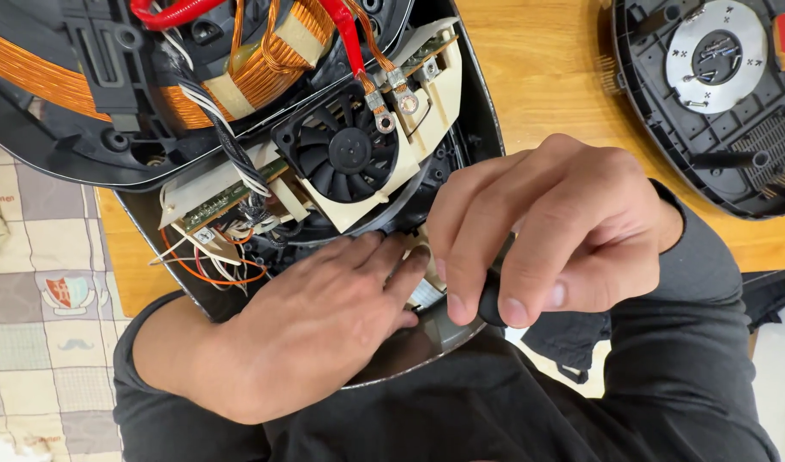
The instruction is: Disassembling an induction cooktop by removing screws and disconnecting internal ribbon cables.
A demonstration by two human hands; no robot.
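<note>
- Two bare hands in dark sleeves work over an opened appliance housing (478, 111) lying on a wooden table (547, 77).
- Left hand (324, 329) lies palm-down on the lower rim of the housing, fingers stretched flat and close together, fingertips at a white flat part (427, 295) just under the fan; not pinching anything, just pressing.
- Right hand (555, 227) is curled tight round a black tool handle (488, 301), thumb and fingers pressed together on it; only the handle's end shows below the fingers, tip hidden, so cannot tell what it touches.
- Tool handle sits just right of the left fingertips, over the housing's lower edge.
- Black round fan (348, 154) sits in a cream plastic frame (427, 111), above both hands.
- Copper coil (264, 60) wound with tan tape sits upper left, on a dark disc (59, 145).
- Red cable (345, 34) runs down toward ring terminals (384, 120) beside the fan.
- Green circuit board (225, 201) left of the fan, with white and orange wires (213, 257) tangled below it.
- Separate dark base cover (709, 111) with a round white plate lies top right, well apart from the hands.
- Red-handled screwdriver (784, 43) rests on that cover's right edge.
- Checked cloth (41, 282) lies at left, under the table edge.
</note>
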